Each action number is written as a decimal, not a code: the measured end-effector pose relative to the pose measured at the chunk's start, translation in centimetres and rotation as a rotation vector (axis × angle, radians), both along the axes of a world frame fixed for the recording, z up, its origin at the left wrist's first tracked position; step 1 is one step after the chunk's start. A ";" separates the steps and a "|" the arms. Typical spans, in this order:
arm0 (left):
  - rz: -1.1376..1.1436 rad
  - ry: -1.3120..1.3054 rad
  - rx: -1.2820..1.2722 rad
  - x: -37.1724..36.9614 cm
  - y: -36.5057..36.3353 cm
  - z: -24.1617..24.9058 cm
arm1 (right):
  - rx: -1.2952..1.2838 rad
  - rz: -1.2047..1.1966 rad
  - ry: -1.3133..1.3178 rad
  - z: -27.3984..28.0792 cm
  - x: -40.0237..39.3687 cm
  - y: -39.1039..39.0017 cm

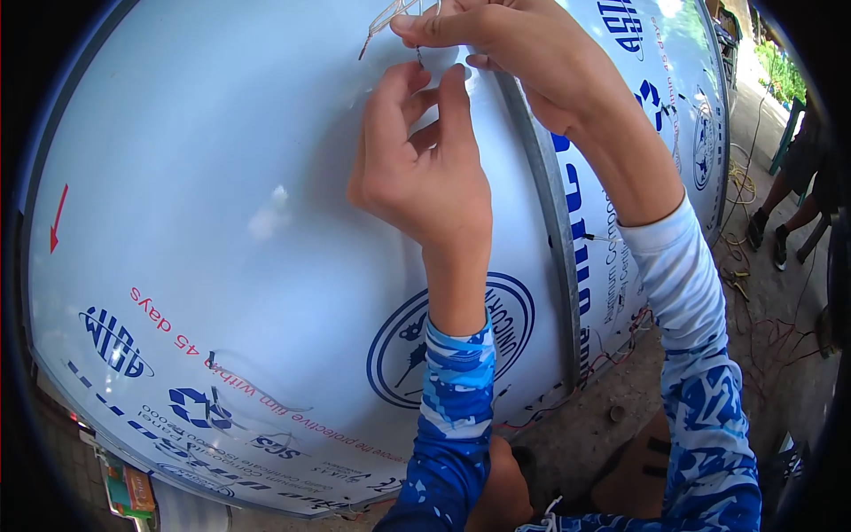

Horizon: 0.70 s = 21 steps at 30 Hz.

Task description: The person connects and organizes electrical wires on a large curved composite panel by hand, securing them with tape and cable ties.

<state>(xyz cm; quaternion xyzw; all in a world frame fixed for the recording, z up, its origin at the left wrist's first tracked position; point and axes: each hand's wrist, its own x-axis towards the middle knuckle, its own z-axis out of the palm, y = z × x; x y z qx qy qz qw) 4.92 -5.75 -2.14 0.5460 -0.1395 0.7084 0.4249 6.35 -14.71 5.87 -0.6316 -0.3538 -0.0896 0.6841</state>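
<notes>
My right hand [523, 49] pinches a thin, pale wire [390, 16] between thumb and fingers at the top of the view. The wire is looped, and one bare copper-coloured end points down to the left. Another short, dark twisted end [419, 57] hangs below my right thumb. Just under it is my left hand [424, 164], its fingers curled and thumb and forefinger tips apart, the forefinger right at that twisted end. Both hands are over a large white panel [222, 151] covered with printed film.
A grey metal strip [545, 191] crosses the panel. Red and dark cables [771, 332] and a coiled yellow cord [743, 186] lie on the concrete floor at right. A person's legs [780, 208] show there. A green and orange box [131, 490] is at lower left.
</notes>
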 end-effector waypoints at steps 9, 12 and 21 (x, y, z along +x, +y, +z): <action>0.017 -0.151 0.056 -0.1 1.0 0.1 | -0.052 -0.100 -0.185 -0.2 -1.3 0.1; 0.058 -0.195 0.056 -0.7 1.3 0.5 | -0.089 -0.144 -0.264 -1.0 0.4 0.9; -1.602 0.267 -0.418 -2.8 2.8 0.4 | -0.033 0.370 -0.021 0.1 1.8 -0.5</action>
